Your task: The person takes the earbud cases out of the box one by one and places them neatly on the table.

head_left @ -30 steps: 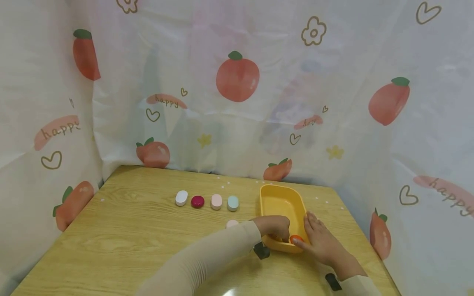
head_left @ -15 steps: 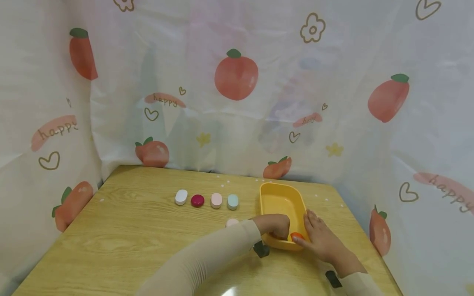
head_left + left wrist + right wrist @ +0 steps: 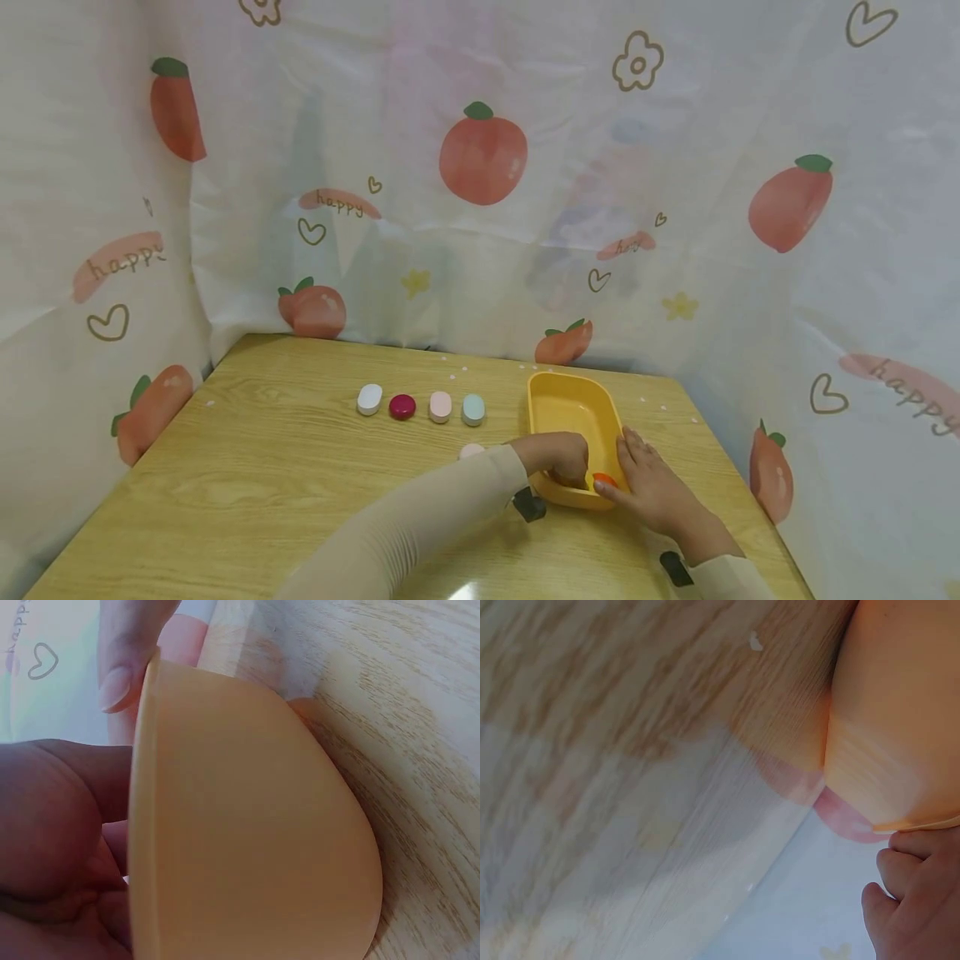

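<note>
A bright orange-red piece [image 3: 604,480], its full shape hidden, sits in the near right corner of a smooth yellow bin [image 3: 570,500] with rounded corners. A person's left hand [image 3: 561,457] reaches in over the left rim, fingertips out of sight; whether it grips anything cannot be told. The right hand [image 3: 654,493] lies along the right rim, fingers extended, thumb over the corner beside the piece. Uneven pressure could slide or tip the bin; crowded fingers might jostle the piece. Farther left, a white oval [image 3: 369,400], glossy crimson disc [image 3: 402,407], pink oval [image 3: 440,407] and mint oval [image 3: 473,409] line the wood-grain table [image 3: 262,467].
</note>
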